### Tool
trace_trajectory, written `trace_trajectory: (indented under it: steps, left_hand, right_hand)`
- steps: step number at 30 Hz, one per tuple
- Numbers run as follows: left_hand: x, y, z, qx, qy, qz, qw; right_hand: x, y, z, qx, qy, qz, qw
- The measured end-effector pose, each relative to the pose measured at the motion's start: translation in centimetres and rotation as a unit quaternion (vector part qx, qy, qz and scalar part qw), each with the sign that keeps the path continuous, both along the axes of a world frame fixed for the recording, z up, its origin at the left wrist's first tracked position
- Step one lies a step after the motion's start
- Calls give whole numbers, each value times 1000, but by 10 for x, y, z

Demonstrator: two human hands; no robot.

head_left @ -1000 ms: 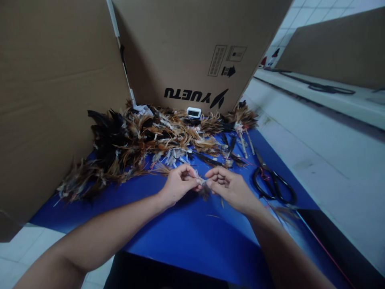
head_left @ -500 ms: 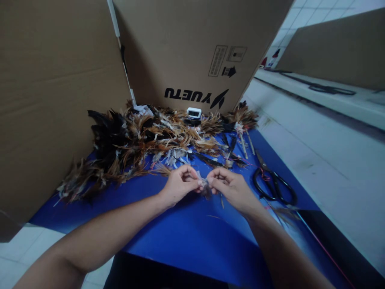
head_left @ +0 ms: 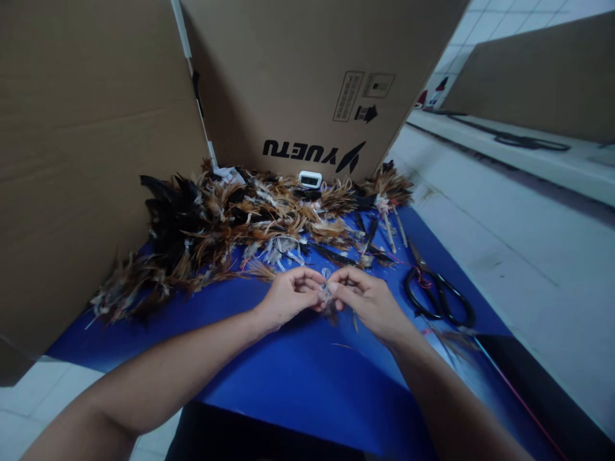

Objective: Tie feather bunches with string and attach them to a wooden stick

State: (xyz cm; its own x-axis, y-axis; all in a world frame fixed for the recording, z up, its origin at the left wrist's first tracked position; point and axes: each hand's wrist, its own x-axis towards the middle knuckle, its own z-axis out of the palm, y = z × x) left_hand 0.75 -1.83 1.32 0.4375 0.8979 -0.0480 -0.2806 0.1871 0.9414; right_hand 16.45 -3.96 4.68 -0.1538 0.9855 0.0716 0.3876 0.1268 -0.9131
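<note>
Over the middle of the blue table top, my left hand and my right hand meet with their fingertips almost touching. Both are closed in a pinch on a small greyish feather tuft, whose dark, blurred end hangs below the fingers. A thin pale strip loops up between the fingertips; its material I cannot make out. Behind the hands spreads a heap of brown and black feathers. Black-handled scissors lie to the right of my right hand.
A small white digital display rests on the feathers, before a large cardboard box. Another cardboard panel stands at the left. Two thin sticks poke out of a feather bundle at the back right. Loose feathers lie near the scissors.
My hands have drawn closer together around the tuft. The pale strip, earlier stretched between the fingers, now stands up as a small loop.
</note>
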Motion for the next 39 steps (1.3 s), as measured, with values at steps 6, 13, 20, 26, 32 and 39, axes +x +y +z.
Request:
trace_trajectory:
  steps: [6,13,20,26,32,39]
  left_hand:
    - [0,0,-2,-2,2,-20,1000]
    - [0,0,-1,-7,10,-12,1000]
    - [-1,0,-1,-2,-3,7,1000]
    - [0,0,1,2,-1,19,1000]
    - [-1,0,0,7,-3,15,1000]
    - [-2,0,-2,8,-10,2,1000]
  right_hand:
    - [0,1,-2,6,-3,4,1000]
    - [0,1,-2,3,-6,5,1000]
    - [1,2,-4,0,2,-2,1000]
    - [-1,1,-3,-32,41,-3,999]
    - [-1,1,-2,-27,24,10,999]
    - [-2,1,-3,-20,3,4,1000]
